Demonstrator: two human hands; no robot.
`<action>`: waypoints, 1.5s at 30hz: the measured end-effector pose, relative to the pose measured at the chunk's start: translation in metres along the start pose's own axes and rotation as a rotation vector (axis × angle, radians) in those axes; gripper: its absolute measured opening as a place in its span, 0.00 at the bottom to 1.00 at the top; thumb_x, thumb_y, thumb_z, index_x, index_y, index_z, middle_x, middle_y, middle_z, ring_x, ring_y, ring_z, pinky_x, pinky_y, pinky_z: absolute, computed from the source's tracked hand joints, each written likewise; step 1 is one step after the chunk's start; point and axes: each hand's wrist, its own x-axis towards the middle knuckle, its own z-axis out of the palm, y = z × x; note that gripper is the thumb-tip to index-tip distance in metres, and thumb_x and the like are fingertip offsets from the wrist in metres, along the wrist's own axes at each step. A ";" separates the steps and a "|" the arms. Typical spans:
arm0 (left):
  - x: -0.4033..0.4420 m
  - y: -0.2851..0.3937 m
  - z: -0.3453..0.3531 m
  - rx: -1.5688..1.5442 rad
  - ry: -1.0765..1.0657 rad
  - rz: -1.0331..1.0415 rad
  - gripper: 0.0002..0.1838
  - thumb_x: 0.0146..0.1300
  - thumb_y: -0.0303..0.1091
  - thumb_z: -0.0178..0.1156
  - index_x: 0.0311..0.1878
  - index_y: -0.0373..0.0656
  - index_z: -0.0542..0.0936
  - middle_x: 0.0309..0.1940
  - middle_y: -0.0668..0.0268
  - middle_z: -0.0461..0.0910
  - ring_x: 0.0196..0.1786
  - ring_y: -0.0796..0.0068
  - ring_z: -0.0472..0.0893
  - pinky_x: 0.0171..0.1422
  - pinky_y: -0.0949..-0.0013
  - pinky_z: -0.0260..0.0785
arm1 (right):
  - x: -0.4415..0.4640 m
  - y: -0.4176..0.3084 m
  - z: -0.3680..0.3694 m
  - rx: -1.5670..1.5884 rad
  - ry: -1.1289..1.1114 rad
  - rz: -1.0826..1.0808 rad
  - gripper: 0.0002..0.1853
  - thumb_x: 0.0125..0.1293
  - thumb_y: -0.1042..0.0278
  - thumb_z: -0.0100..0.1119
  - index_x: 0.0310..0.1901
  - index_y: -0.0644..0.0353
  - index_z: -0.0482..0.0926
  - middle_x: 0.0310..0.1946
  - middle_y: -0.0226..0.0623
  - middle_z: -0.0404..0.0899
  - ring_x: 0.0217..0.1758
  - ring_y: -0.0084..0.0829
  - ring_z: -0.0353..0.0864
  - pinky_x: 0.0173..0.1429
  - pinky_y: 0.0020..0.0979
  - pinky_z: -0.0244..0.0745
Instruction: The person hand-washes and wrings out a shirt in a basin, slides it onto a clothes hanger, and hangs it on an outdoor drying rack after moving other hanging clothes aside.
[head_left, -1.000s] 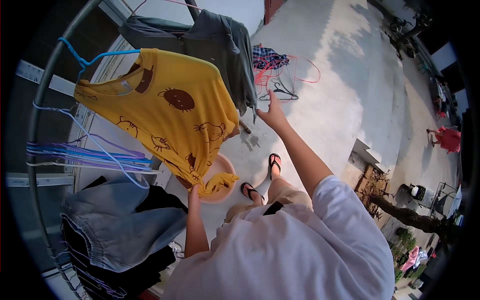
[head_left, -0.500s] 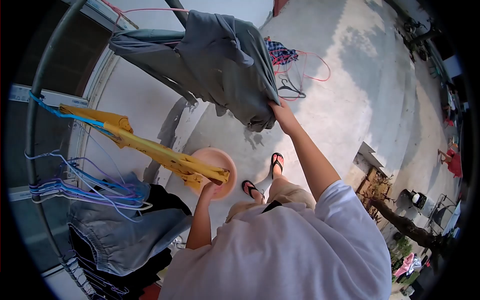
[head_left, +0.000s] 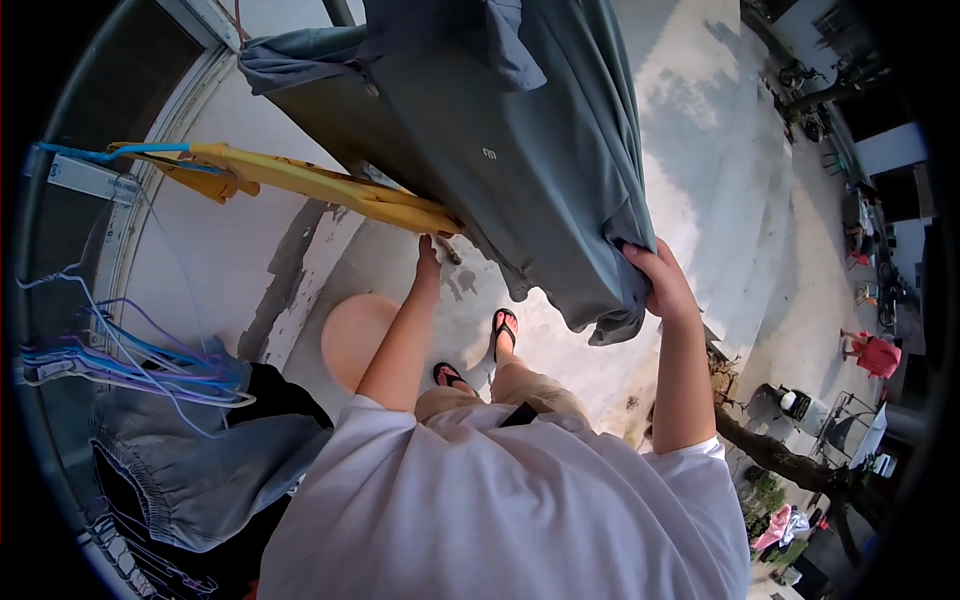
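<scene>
A large grey-green shirt with a small pale logo hangs across the upper middle. My right hand is closed on its lower right edge, with the thumb over the bunched cloth. My left hand is raised at the lower end of a yellow garment, close to the shirt's left edge. Its fingers are mostly hidden, so I cannot make out whether they grip any cloth. The yellow garment hangs from a blue hanger hooked on the rack's pole.
A pink basin stands on the concrete floor below my left arm. Several empty hangers cluster on the metal pole at the left, above grey trousers. A tree trunk and a person in red are at the right.
My right hand has moved right and down, and the shirt is spread wider. My left hand has risen to the shirt's left edge; the yellow garment's lower end has moved up with it.
</scene>
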 end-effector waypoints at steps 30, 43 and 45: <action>-0.184 0.008 0.027 0.421 -0.570 0.149 0.27 0.57 0.41 0.61 0.57 0.37 0.70 0.46 0.60 0.77 0.47 0.71 0.76 0.49 0.68 0.70 | 0.034 0.085 0.113 0.444 -0.409 0.147 0.24 0.59 0.66 0.60 0.54 0.70 0.67 0.46 0.41 0.77 0.50 0.31 0.77 0.57 0.33 0.71; -0.216 0.044 0.020 0.990 -0.269 1.032 0.22 0.51 0.41 0.58 0.49 0.41 0.77 0.48 0.50 0.75 0.50 0.45 0.69 0.59 0.49 0.54 | -0.026 0.194 0.116 0.359 -0.316 0.246 0.42 0.52 0.58 0.67 0.64 0.62 0.56 0.58 0.38 0.64 0.62 0.33 0.63 0.65 0.35 0.59; -0.222 0.080 0.007 1.225 -0.412 0.819 0.21 0.53 0.41 0.55 0.49 0.42 0.78 0.44 0.48 0.77 0.51 0.50 0.71 0.61 0.50 0.53 | -0.030 0.189 0.126 0.449 -0.306 0.296 0.35 0.52 0.62 0.65 0.60 0.64 0.62 0.53 0.39 0.69 0.57 0.33 0.69 0.61 0.35 0.65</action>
